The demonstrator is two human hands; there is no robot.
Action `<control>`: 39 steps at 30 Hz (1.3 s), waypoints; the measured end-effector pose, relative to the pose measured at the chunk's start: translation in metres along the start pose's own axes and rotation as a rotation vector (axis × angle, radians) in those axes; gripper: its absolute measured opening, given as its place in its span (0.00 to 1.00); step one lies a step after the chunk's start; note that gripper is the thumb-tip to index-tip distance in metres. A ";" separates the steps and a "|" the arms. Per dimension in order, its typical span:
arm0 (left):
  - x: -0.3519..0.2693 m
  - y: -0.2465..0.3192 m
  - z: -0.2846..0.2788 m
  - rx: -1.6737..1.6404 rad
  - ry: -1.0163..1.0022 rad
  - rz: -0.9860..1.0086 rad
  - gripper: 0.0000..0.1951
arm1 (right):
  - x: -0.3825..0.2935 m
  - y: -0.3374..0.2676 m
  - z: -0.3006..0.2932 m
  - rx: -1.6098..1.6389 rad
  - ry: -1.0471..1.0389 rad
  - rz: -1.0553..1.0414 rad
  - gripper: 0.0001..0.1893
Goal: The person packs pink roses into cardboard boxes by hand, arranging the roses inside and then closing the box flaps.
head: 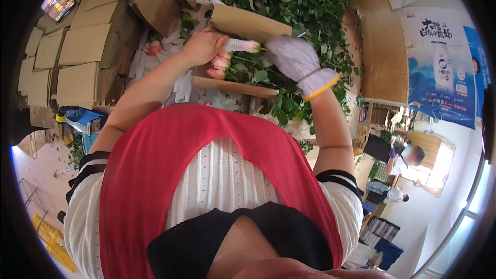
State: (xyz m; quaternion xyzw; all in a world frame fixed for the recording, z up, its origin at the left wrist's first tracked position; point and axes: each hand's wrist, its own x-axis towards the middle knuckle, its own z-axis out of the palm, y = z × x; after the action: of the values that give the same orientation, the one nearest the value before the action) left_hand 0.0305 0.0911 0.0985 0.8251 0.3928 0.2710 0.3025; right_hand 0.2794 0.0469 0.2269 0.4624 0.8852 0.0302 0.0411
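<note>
My left hand [205, 47], bare, has its fingers at the head end of a rose in a white mesh sleeve [242, 45]; whether they grip it is hard to tell. On my right hand [292, 57] is a greyish glove with a yellow cuff, closed around the stem just below that sleeved rose. Pink roses [220, 64] without visible sleeves lie directly below it, their leafy stems pointing right. A sheet of brown cardboard [251, 21] stands behind the flowers, and a cardboard edge [236, 86] runs in front of them.
Stacked cardboard pieces [83, 44] fill the left side, with a lit screen [58, 0] above. White mesh sleeves [145, 62] lie left of my left hand. Leafy rose stems [310, 4] cover the table's right part, beside a large cardboard panel [383, 54]. Other people [401, 161] are far right.
</note>
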 end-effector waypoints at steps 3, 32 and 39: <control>-0.008 -0.006 -0.001 -0.043 -0.051 0.023 0.17 | -0.006 -0.001 -0.030 -0.169 -0.029 0.144 0.04; -0.033 0.003 -0.004 -0.082 -0.015 -0.020 0.19 | 0.035 -0.048 0.048 -0.198 0.235 -0.040 0.14; -0.032 -0.014 0.002 -0.136 -0.005 0.050 0.22 | 0.031 -0.075 -0.018 0.453 -0.160 0.194 0.21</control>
State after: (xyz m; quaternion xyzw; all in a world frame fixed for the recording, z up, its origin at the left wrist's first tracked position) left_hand 0.0076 0.0720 0.0801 0.8127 0.3521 0.3025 0.3522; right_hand 0.1984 0.0294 0.2367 0.5433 0.8149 -0.2018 0.0031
